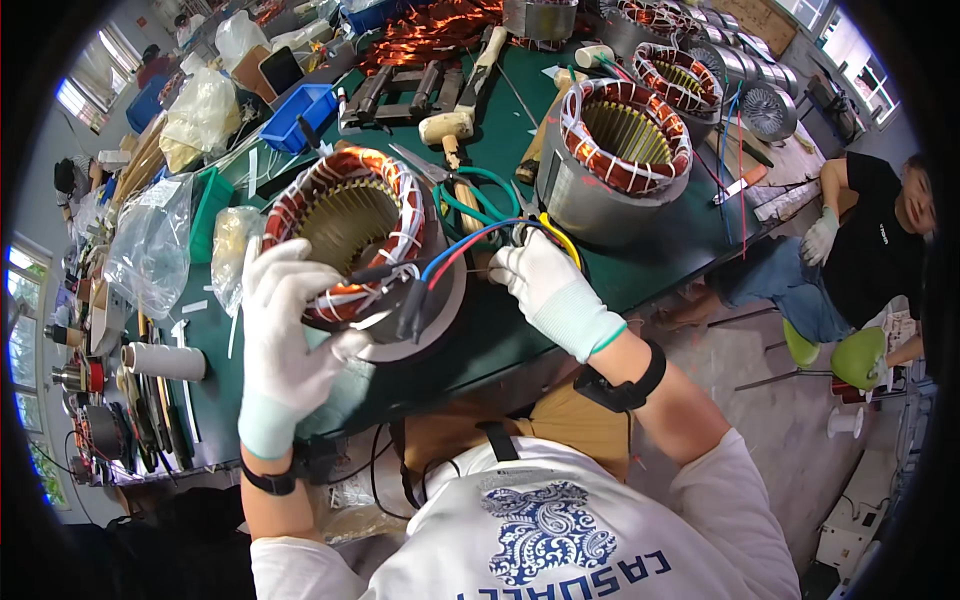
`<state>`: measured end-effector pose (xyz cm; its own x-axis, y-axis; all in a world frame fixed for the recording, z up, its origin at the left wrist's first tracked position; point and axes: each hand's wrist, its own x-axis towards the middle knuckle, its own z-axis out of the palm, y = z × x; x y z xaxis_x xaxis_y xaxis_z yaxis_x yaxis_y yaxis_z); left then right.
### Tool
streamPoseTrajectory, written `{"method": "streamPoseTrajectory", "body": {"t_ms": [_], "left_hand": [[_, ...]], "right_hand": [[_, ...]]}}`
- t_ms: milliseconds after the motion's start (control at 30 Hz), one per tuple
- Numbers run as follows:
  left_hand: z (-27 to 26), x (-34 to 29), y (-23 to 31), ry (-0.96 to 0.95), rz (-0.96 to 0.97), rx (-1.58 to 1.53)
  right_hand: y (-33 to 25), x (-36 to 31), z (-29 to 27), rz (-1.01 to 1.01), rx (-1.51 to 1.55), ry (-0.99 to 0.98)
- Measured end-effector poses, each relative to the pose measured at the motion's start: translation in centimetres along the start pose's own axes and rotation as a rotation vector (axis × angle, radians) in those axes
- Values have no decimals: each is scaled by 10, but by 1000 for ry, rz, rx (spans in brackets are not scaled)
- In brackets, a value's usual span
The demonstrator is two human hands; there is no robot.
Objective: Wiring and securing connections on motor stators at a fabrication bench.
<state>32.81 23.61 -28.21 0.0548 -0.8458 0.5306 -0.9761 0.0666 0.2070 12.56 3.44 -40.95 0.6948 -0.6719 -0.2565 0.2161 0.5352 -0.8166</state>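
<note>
Green surface (pixel 510 338), a stator (pixel 345 228) standing near its front edge
White-laced copper winding (pixel 408 205) rings the stator's top; the left hand (pixel 290 335) is over its near left side, fingers and thumb parted; the right hand (pixel 545 285), just right of the stator, has bunched fingers, though whether they grip anything I cannot tell; blue and red leads (pixel 456 247) run between the hands
</note>
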Motion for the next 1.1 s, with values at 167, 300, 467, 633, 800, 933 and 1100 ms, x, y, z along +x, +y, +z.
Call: {"method": "streamPoseTrajectory", "body": {"t_ms": [167,300,467,633,800,933,1100], "left_hand": [[-7,1,1,3,-10,-90],[-2,-2,2,19,-4,-62],[6,-3,12,71,-24,6],[-16,0,16,16,32,19],[-39,15,12,-46,-150,-287],[-42,47,8,-198,-88,-123],[-26,92,-16,-621,141,-6]], "right_hand": [[-2,-35,-9,-605,-1077,39],[-43,-119,18,-479,-1232,-61],[-45,-151,78,277,-486,-301],[-52,-133,108,346,-262,-375],[-44,-120,108,321,-51,-404],[-32,-106,119,276,-17,-321],[-1,-66,86,-1107,-1464,-62]]}}
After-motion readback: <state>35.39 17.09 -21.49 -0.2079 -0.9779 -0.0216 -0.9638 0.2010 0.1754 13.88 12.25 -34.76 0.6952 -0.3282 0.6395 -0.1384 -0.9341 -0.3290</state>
